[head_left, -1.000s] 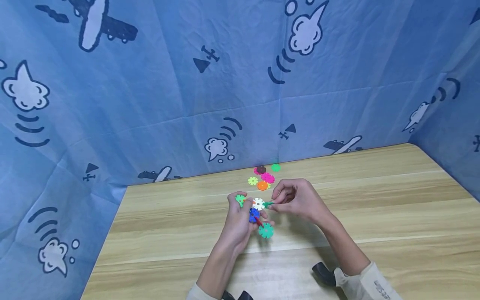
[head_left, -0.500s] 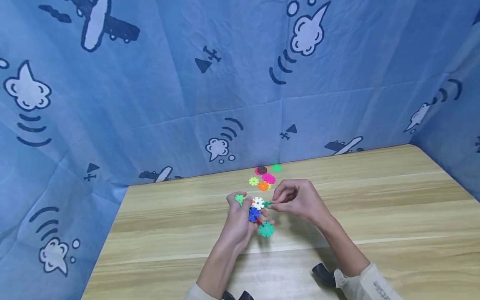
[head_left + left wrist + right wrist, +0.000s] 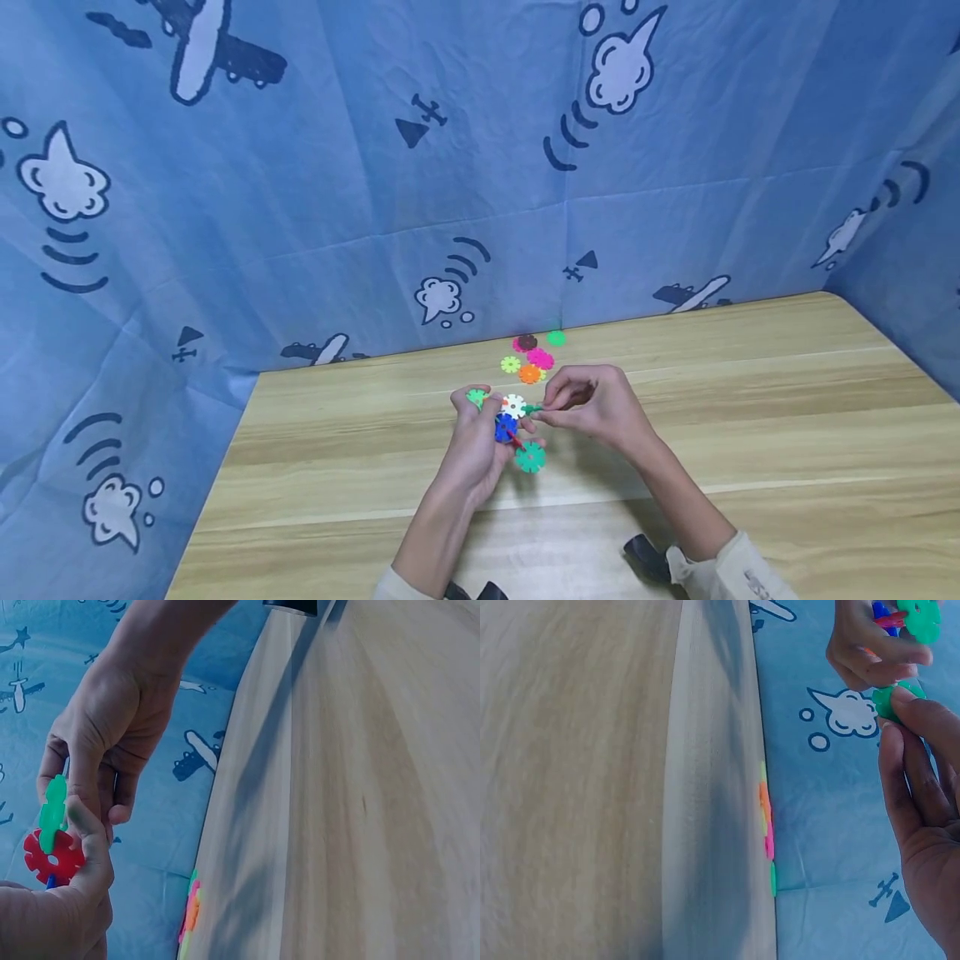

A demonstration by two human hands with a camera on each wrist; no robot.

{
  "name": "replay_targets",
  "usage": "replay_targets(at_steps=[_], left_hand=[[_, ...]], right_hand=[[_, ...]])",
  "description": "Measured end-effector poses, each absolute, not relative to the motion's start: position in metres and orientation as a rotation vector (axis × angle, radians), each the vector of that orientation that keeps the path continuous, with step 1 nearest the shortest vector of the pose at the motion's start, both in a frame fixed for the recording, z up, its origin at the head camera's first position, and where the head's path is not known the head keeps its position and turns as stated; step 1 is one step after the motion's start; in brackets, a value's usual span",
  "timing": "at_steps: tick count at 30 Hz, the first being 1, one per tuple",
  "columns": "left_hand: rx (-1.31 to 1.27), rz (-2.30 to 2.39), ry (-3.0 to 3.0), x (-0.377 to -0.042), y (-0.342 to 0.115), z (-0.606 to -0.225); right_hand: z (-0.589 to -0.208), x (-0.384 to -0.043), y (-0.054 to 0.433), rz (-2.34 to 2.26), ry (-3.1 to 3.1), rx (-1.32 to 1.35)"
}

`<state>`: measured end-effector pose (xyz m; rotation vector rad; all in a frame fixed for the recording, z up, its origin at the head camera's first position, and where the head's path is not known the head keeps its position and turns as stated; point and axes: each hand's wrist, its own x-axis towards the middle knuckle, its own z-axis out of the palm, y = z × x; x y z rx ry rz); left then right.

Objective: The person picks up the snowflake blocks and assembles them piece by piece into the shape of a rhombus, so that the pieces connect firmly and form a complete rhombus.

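Note:
My left hand [image 3: 472, 446] grips a chain of notched interlocking discs over the table. In the head view the chain shows a light green disc [image 3: 477, 398], a white disc [image 3: 513, 407], a blue disc [image 3: 506, 427] and a teal disc [image 3: 531, 457]. A red disc [image 3: 56, 857], seen edge-on from the head, joins the blue and teal ones. An orange disc is mostly covered by the left thumb. At the white disc's right edge, my right hand [image 3: 600, 407] pinches a green disc [image 3: 887, 703] between thumb and fingertips.
Loose discs lie near the table's back edge: orange [image 3: 529, 374], pink [image 3: 541, 358], yellow-green [image 3: 510, 364], brown [image 3: 527, 342] and green [image 3: 556, 337]. Behind the wooden table [image 3: 337, 467] hangs a blue printed curtain [image 3: 337, 208]. A black strap piece [image 3: 646, 558] sits by the right sleeve.
The chain in the left hand has shifted slightly left and up. The right hand keeps its pinch on the green disc at the white one. The head view has drifted a little.

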<state>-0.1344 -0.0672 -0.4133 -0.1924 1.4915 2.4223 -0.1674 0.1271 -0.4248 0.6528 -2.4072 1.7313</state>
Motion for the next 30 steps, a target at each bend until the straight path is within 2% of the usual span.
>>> replay_targets(at_steps=[30], left_hand=[[-0.191,2.445,1.383,-0.1387,-0.07,-0.4147]], right_hand=[[-0.4338,-0.1661,0.1216,1.707,-2.325,0.548]])
